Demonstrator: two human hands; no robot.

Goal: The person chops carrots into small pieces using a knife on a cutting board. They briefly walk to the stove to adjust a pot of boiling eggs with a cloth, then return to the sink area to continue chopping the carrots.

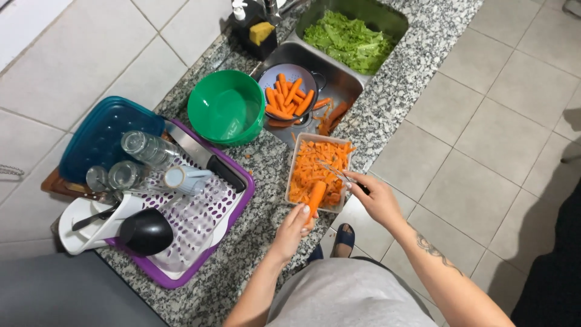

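My left hand (294, 229) grips an orange carrot (315, 197) by its lower end, holding it over the near edge of a clear rectangular container (295, 158) full of carrot peelings. My right hand (376, 198) holds a slim peeler or small knife (339, 173), its metal tip lying across the peelings just above the carrot. A colander (290, 73) with several peeled carrots stands in the sink beyond the container.
Green bowl (225, 109) left of the sink. A purple drying rack (200, 224) with glasses, a large knife and a black ladle sits at left. Lettuce (350, 40) fills the far sink basin. Granite counter edge (387, 103) borders a tiled floor.
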